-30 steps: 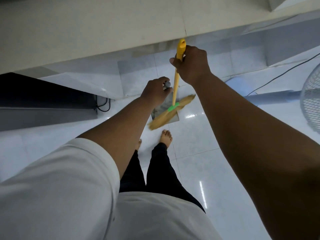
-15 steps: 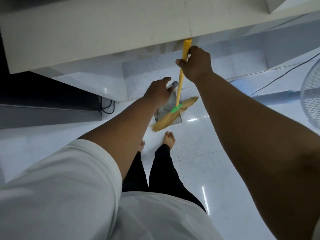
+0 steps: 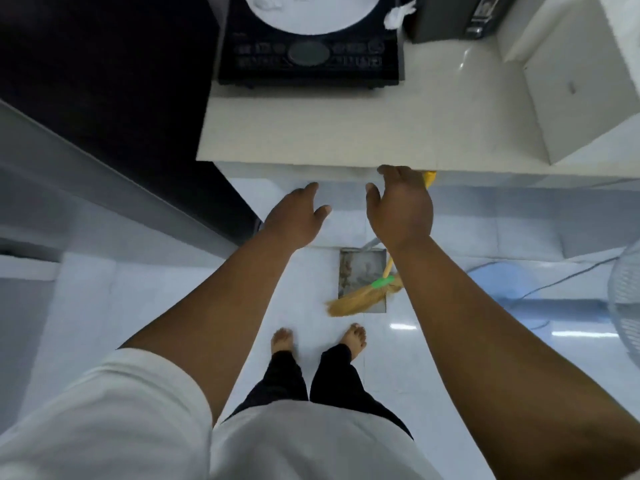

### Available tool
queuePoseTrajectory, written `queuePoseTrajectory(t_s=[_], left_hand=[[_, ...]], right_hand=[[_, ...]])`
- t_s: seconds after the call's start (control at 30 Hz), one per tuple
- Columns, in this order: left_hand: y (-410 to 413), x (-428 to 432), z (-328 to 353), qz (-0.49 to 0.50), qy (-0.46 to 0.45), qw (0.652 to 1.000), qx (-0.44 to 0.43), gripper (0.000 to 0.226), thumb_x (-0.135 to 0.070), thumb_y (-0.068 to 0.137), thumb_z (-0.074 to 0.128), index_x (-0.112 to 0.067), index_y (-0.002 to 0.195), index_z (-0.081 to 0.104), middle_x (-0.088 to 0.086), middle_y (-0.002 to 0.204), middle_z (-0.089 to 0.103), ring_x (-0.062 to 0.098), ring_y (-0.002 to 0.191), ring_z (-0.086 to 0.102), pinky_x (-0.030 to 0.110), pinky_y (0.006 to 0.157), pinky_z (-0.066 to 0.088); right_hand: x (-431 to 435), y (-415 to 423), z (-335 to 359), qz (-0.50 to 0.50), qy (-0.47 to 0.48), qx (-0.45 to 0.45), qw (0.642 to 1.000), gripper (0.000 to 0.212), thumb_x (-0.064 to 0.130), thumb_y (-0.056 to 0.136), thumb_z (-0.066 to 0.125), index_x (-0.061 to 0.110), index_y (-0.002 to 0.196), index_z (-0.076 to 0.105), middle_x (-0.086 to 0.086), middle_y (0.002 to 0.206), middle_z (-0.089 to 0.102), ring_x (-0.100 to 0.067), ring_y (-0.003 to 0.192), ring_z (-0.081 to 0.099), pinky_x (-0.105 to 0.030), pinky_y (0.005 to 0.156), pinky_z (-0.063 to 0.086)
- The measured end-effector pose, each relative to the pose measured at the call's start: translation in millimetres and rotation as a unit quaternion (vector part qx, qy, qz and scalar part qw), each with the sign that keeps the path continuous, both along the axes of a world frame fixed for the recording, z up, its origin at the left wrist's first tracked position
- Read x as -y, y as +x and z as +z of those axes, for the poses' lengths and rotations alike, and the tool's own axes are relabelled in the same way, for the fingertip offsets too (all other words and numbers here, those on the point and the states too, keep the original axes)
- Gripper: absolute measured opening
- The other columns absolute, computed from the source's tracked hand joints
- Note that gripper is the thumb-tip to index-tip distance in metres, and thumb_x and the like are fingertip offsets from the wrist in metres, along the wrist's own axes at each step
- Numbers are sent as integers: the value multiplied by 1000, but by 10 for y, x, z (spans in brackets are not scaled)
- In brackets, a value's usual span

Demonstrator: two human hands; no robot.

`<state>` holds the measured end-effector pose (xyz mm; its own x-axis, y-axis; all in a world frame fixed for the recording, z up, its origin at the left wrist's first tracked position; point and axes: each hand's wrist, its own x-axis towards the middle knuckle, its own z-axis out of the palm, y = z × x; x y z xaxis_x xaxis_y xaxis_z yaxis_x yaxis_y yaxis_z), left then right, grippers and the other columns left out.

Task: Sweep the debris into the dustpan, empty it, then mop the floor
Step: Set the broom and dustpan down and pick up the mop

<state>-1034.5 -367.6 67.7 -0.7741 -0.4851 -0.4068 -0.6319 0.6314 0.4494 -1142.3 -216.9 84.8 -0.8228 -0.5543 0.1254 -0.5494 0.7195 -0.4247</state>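
Both hands are off the tools now: a second ago the left hand (image 3: 294,220) gripped the dustpan's handle and the right hand (image 3: 398,209) was wrapped round the broom, and now each hangs spread and holding nothing. The broom (image 3: 363,299) leans with its yellow tip against the bench (image 3: 311,140) edge, bristles lying across the dustpan (image 3: 360,271), which sits on the floor (image 3: 398,375) just ahead of the bare feet with grey-brown debris inside. I'd say sweeping is done and emptying comes next. The view has swung up too, showing a black cooktop (image 3: 311,53) on the bench. A fan (image 3: 627,299) and its cable (image 3: 540,285) sit at the right, well apart but awkward for mopping.
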Motion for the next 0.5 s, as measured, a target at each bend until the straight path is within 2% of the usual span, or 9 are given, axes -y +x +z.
queuePoseTrajectory(t_s=[0.1,0.2,0.3,0.5], left_hand=[[323,147,322,28,-52,998,-11,65,-47,100,42,-12,152,23,17,153,34,30,143,30,42,111,32],[702,236,641,49,-100,993,-43,66,-45,100,43,-11,152,23,16,158,25,29,149,17,43,117,22],[1144,367,932,70,-148,983,-78,65,-44,100,44,-7,150,26,12,159,24,28,150,10,44,121,13],[2401,497,1329,130,-206,965,-92,70,-50,100,38,-7,152,22,10,160,21,29,150,8,45,121,14]], right_hand=[[240,136,233,78,43,-14,996,51,33,94,53,3,135,52,-16,131,56,-34,130,44,-42,103,38],[392,350,429,124,67,-27,990,62,42,97,48,4,145,39,-16,147,42,-32,143,26,-42,115,26],[541,642,681,153,58,-55,985,67,49,97,44,6,148,34,-14,154,32,-29,148,15,-42,118,19],[838,1518,1140,217,41,-99,970,70,53,95,43,8,148,32,-12,157,26,-28,149,11,-42,119,16]])
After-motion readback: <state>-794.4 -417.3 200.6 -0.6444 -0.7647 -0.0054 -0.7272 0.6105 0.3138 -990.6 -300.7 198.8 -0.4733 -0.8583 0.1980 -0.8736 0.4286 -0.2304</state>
